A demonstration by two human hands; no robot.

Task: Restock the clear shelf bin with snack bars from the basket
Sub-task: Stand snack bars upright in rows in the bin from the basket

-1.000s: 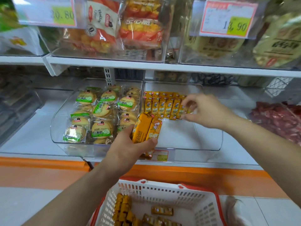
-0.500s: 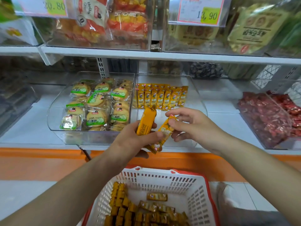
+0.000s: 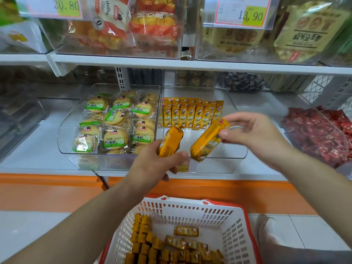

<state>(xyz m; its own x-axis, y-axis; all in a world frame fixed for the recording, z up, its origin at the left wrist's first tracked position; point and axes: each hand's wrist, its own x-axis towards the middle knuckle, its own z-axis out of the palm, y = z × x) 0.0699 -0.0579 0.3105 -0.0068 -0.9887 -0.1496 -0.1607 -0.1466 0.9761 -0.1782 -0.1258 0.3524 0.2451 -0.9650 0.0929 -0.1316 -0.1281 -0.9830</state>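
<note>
Left hand (image 3: 152, 165): we see fingers curled round a yellow-wrapped snack bar (image 3: 170, 140), its lower end hidden.
Right hand (image 3: 254, 133): thumb and fingertips pinch a second yellow bar (image 3: 206, 143) at the front rim of the clear plastic shelf bin (image 3: 237, 156).
White slotted basket (image 3: 190, 208): cut off below.

You are facing a white shelf (image 3: 38, 149) that is carrying the clear shelf bin (image 3: 224, 149). A cookie bin (image 3: 66, 130) is sitting just beside its left wall, and a bin of red sweets (image 3: 341, 140) is standing apart on its right.
</note>
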